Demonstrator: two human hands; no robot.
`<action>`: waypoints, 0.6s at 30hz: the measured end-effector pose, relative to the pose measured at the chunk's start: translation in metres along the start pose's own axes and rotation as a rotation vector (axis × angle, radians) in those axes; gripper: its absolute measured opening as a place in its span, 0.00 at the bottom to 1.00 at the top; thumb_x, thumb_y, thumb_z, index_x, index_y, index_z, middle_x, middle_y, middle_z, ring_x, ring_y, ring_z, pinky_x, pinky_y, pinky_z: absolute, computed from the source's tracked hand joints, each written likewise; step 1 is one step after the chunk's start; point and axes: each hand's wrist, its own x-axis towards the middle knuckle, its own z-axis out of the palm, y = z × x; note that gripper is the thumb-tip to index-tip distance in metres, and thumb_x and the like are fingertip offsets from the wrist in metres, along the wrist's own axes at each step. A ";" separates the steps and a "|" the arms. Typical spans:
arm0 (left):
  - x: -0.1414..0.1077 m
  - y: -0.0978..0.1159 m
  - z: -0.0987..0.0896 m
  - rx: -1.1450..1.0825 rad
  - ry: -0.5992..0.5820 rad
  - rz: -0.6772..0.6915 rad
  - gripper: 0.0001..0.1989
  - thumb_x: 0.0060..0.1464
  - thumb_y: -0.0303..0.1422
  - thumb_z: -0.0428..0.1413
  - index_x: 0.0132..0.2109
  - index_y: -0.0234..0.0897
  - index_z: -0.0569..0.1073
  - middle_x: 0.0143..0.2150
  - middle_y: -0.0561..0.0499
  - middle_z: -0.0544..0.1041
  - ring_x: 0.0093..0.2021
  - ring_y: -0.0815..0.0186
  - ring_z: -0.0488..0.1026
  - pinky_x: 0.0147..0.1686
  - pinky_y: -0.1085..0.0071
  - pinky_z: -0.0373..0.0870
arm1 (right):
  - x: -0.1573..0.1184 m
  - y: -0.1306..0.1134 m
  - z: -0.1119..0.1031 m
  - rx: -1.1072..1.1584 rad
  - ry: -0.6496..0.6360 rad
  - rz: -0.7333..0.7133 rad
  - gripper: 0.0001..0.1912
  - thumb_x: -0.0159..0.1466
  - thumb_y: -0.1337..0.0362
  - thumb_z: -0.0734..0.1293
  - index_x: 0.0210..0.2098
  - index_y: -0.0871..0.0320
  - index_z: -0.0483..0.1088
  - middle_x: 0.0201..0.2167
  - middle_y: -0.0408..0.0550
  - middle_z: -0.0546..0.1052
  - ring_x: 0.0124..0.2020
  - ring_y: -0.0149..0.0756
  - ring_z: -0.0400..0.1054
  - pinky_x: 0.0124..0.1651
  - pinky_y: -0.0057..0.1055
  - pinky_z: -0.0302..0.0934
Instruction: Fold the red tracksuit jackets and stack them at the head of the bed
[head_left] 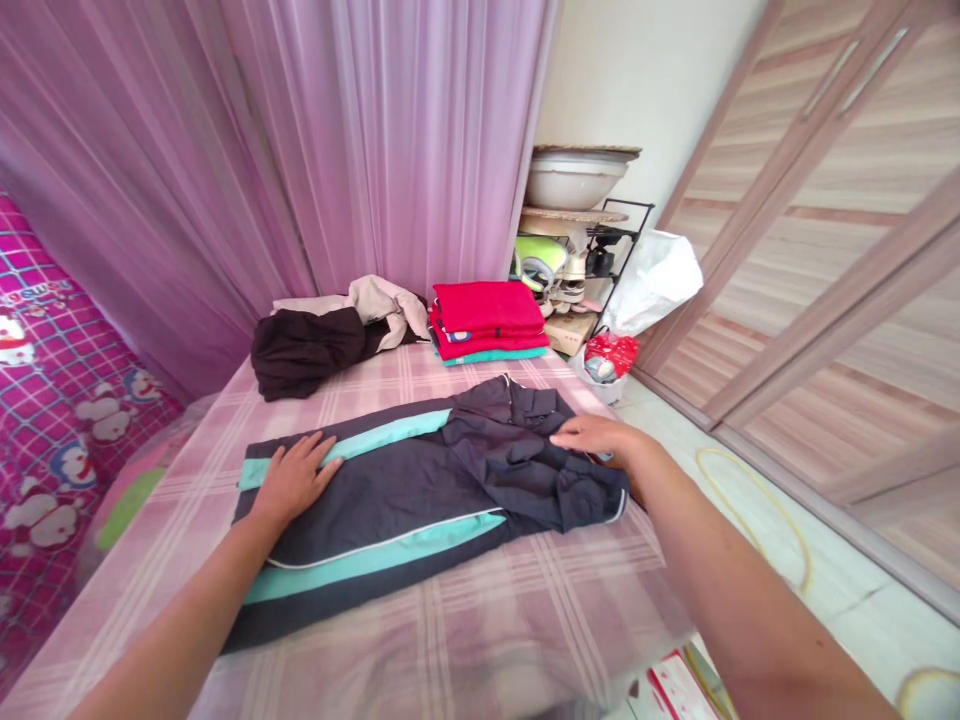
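Note:
A dark navy garment [397, 490] with turquoise stripes and white piping lies across the checked pink cloth of the table [420, 640]. Its left part is flat, while the right part is bunched and wrinkled. My left hand [296, 478] rests on the garment's left end, fingers spread over the cloth and the upper stripe. At the bunched right part is my right hand [592, 436], its fingers close together on the fabric; whether they pinch it is not clear.
Folded red and turquoise clothes [491, 315] are stacked at the back, beside a dark and beige clothing pile [311, 345]. A shoe rack [637, 235] with basins, a white bag [656, 280] and a wooden wardrobe [817, 240] stand right. Purple curtains [390, 140] hang behind.

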 end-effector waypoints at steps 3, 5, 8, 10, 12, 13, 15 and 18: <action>-0.002 0.005 -0.005 0.004 0.086 0.030 0.27 0.62 0.43 0.44 0.62 0.36 0.71 0.65 0.38 0.69 0.64 0.49 0.65 0.63 0.46 0.57 | -0.026 0.019 0.013 0.055 -0.081 -0.020 0.32 0.56 0.34 0.63 0.35 0.56 0.79 0.38 0.50 0.81 0.39 0.43 0.73 0.41 0.31 0.64; -0.002 0.013 -0.010 -0.005 0.128 0.052 0.26 0.63 0.43 0.44 0.61 0.35 0.72 0.64 0.37 0.70 0.63 0.49 0.67 0.63 0.46 0.57 | -0.036 0.025 0.022 0.123 -0.098 -0.062 0.32 0.54 0.33 0.63 0.37 0.55 0.79 0.39 0.48 0.81 0.41 0.42 0.72 0.41 0.30 0.63; -0.002 0.031 -0.020 -0.034 0.164 0.093 0.25 0.62 0.42 0.45 0.60 0.35 0.72 0.64 0.37 0.70 0.63 0.49 0.67 0.62 0.46 0.59 | -0.041 0.030 0.030 0.228 -0.132 -0.072 0.31 0.51 0.34 0.66 0.33 0.57 0.78 0.31 0.47 0.79 0.34 0.38 0.70 0.36 0.29 0.60; -0.002 0.045 -0.027 -0.063 0.179 0.128 0.25 0.62 0.41 0.46 0.60 0.36 0.72 0.64 0.38 0.70 0.64 0.49 0.66 0.63 0.46 0.58 | -0.039 0.031 0.029 0.262 -0.121 -0.056 0.31 0.49 0.34 0.66 0.27 0.58 0.75 0.22 0.43 0.73 0.26 0.34 0.64 0.30 0.29 0.56; -0.002 0.060 -0.037 -0.111 0.192 0.163 0.24 0.62 0.41 0.47 0.60 0.37 0.72 0.64 0.39 0.70 0.64 0.49 0.66 0.63 0.45 0.58 | -0.037 0.025 0.023 0.272 -0.069 -0.063 0.30 0.49 0.34 0.65 0.23 0.58 0.71 0.18 0.40 0.68 0.23 0.31 0.59 0.27 0.28 0.52; -0.002 0.069 -0.042 -0.149 0.194 0.178 0.24 0.62 0.41 0.47 0.60 0.38 0.72 0.64 0.39 0.70 0.64 0.49 0.66 0.64 0.44 0.57 | -0.038 0.019 0.017 0.267 -0.034 -0.086 0.30 0.50 0.35 0.65 0.22 0.58 0.71 0.17 0.40 0.67 0.23 0.31 0.59 0.27 0.28 0.51; -0.003 0.089 -0.055 -0.264 0.177 0.208 0.24 0.62 0.43 0.48 0.59 0.39 0.72 0.63 0.41 0.71 0.64 0.50 0.66 0.65 0.44 0.55 | -0.042 -0.001 0.003 0.230 0.081 -0.162 0.28 0.54 0.37 0.64 0.23 0.58 0.71 0.20 0.41 0.70 0.25 0.33 0.62 0.29 0.29 0.54; -0.006 0.129 -0.074 -0.560 0.077 0.264 0.27 0.60 0.48 0.50 0.60 0.40 0.71 0.61 0.42 0.73 0.62 0.52 0.68 0.66 0.47 0.55 | -0.052 -0.049 -0.021 0.124 0.357 -0.330 0.23 0.62 0.45 0.62 0.28 0.57 0.76 0.28 0.45 0.78 0.32 0.36 0.68 0.36 0.29 0.57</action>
